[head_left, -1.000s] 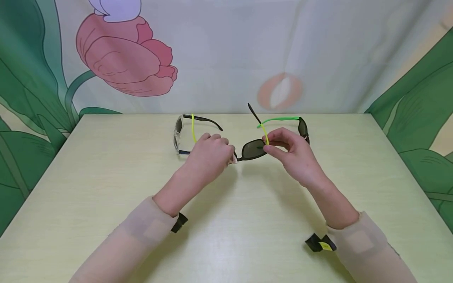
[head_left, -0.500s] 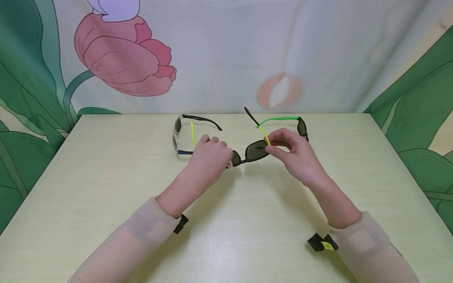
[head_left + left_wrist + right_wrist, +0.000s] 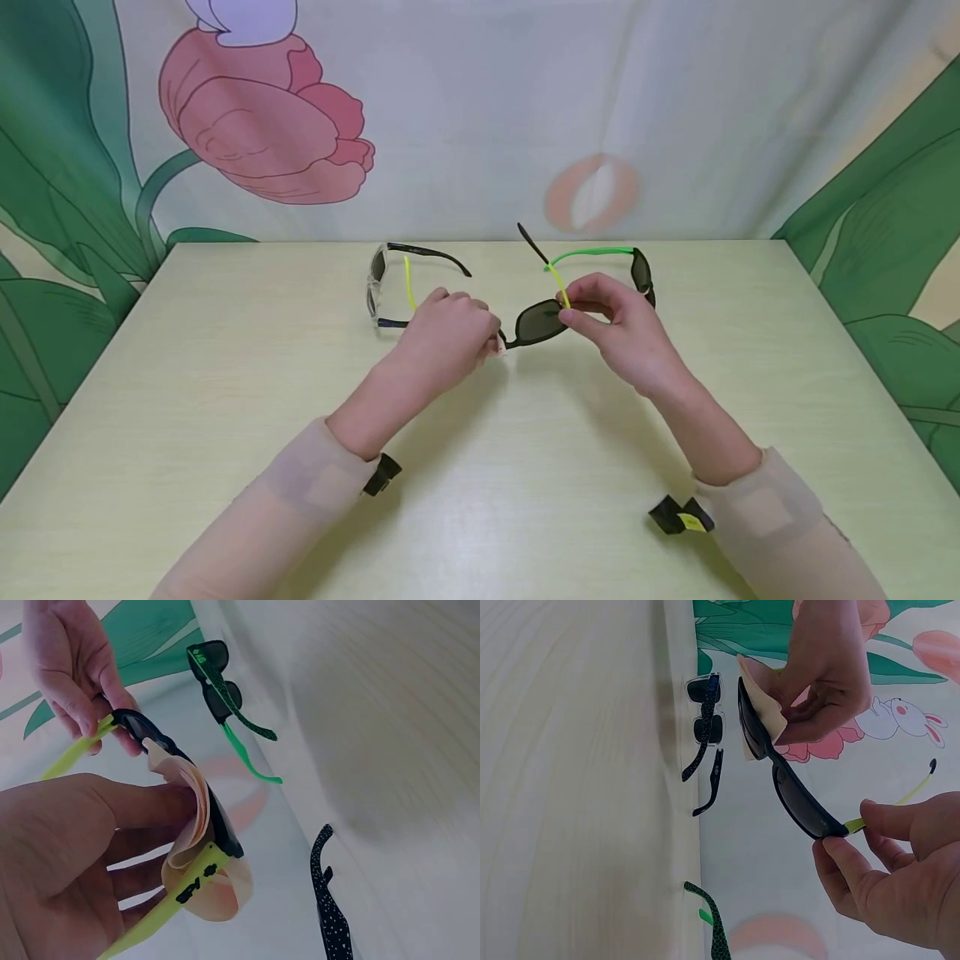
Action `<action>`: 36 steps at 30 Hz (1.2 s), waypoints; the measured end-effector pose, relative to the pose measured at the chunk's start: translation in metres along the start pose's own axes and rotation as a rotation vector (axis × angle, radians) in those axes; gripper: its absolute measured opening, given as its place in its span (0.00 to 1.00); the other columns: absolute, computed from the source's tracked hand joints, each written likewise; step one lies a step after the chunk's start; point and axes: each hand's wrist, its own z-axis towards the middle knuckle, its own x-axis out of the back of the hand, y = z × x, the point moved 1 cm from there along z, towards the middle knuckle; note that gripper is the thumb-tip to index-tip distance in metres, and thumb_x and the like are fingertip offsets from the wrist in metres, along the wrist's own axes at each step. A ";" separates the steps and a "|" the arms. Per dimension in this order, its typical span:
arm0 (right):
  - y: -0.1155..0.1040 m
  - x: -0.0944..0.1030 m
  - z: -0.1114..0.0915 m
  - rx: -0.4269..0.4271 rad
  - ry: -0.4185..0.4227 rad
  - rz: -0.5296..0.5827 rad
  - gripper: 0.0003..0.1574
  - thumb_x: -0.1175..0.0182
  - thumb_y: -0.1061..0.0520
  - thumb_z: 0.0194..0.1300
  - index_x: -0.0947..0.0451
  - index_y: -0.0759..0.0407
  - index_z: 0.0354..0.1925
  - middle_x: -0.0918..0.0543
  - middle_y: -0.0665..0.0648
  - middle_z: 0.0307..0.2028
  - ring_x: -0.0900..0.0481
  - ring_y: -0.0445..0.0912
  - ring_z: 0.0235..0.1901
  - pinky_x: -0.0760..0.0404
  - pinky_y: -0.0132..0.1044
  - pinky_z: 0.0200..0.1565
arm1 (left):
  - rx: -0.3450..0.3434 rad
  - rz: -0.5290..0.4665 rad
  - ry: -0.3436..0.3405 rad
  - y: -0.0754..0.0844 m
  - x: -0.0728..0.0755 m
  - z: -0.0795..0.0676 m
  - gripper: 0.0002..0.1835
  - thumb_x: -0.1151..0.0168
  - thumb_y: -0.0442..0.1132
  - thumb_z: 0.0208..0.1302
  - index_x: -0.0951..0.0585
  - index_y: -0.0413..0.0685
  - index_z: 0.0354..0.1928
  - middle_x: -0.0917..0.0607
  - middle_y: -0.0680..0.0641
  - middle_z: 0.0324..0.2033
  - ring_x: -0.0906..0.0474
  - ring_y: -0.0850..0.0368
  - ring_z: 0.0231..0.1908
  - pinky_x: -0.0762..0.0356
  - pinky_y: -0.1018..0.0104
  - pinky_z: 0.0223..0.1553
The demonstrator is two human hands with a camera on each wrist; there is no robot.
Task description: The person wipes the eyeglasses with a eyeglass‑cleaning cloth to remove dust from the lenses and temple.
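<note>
One cloth [image 3: 768, 711] (peach), pinched by left hand [image 3: 452, 333], folds round sunglasses [image 3: 540, 322]; right hand [image 3: 624, 327] pinches their corner.

At lower left, the left hand [image 3: 71, 855] holds a peach cloth [image 3: 186, 841] folded against black sunglasses [image 3: 223, 825] with neon-yellow temples [image 3: 154, 916] (dark markings [image 3: 196, 883] show on the nearer one). The right hand [image 3: 71, 660], upper left, pinches the frame's far end. Top centre sit green-and-black sunglasses [image 3: 217, 694]; a white-speckled black temple [image 3: 330, 904] rises from the bottom edge, right of centre.

Indoors, possibly a home: pale table [image 3: 510, 483], flower-printed curtain [image 3: 465, 108].
</note>
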 end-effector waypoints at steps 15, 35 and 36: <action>0.000 0.004 -0.001 0.001 -0.043 -0.036 0.11 0.36 0.62 0.72 0.22 0.66 0.49 0.15 0.60 0.49 0.18 0.50 0.51 0.23 0.45 0.56 | -0.061 -0.105 0.006 0.000 -0.001 -0.003 0.07 0.29 0.36 0.63 0.13 0.53 0.28 0.14 0.57 0.27 0.18 0.54 0.32 0.23 0.57 0.37; -0.001 0.014 -0.003 0.068 -0.019 -0.155 0.08 0.34 0.62 0.71 0.19 0.60 0.48 0.15 0.55 0.43 0.16 0.47 0.48 0.21 0.46 0.51 | -0.192 -0.243 -0.008 0.005 0.010 -0.007 0.19 0.37 0.32 0.58 0.33 0.55 0.15 0.38 0.58 0.18 0.42 0.63 0.23 0.40 0.65 0.27; -0.001 0.014 -0.003 0.072 -0.017 -0.161 0.08 0.34 0.62 0.71 0.19 0.60 0.48 0.15 0.55 0.43 0.16 0.48 0.47 0.21 0.46 0.50 | -0.199 -0.247 -0.005 0.006 0.012 -0.008 0.18 0.36 0.33 0.59 0.30 0.55 0.16 0.35 0.58 0.18 0.40 0.64 0.23 0.38 0.66 0.27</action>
